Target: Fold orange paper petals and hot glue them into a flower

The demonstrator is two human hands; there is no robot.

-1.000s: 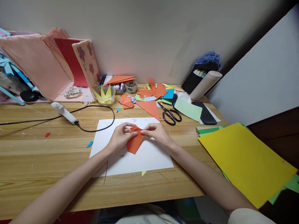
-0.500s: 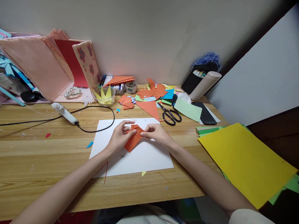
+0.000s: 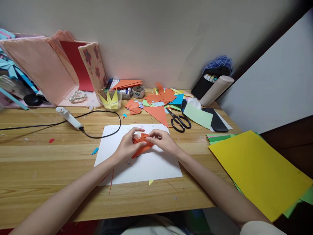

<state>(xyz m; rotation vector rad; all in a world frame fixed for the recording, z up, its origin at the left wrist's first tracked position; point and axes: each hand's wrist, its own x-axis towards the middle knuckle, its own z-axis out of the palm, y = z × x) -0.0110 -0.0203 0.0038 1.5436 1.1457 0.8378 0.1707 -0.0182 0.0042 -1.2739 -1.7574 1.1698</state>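
Note:
A folded piece of orange paper (image 3: 142, 149) is held just over a white sheet (image 3: 156, 169) that lies on the wooden desk. My left hand (image 3: 128, 143) grips its left side, thumb across the front and fingers behind. On its upper right side, my right hand (image 3: 162, 141) pinches the same paper between thumb and fingers. The fingers partly cover the folds, so their exact shape cannot be made out. Small crumbs and coloured marks dot the white sheet near its top edge.
Black scissors (image 3: 179, 121) lie by orange and green paper scraps. A yellow sheet (image 3: 259, 173) tops a stack at the right. Behind are a clear cup (image 3: 117, 103) with yellow folded paper, a tape roll (image 3: 138, 91) and a pink bottle (image 3: 217, 90). A white corded device (image 3: 69, 118) lies left.
The orange paper has turned, and its lower point has shifted slightly left and up. My left thumb reaches further right across it, and my right fingers have moved over its upper part.

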